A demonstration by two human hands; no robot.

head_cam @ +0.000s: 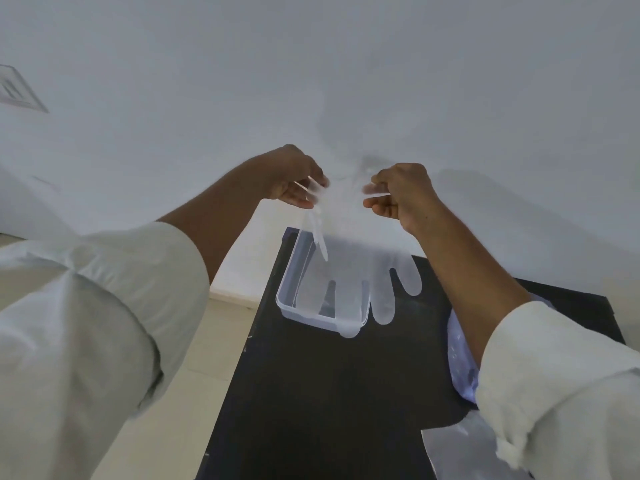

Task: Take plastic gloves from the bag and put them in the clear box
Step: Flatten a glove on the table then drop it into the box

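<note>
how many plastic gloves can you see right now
1 plastic glove, held up by the left hand and right hand, hanging above the clear box. More may be hidden in the bag.

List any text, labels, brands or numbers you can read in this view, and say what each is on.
None can be read.
Glove, held up by the left hand and right hand: clear, no print.
Box: no label visible.
Bag: pale specks only, too blurred to read as text.
Wall plate at upper left: faint marks, too small and blurred to read.
</note>
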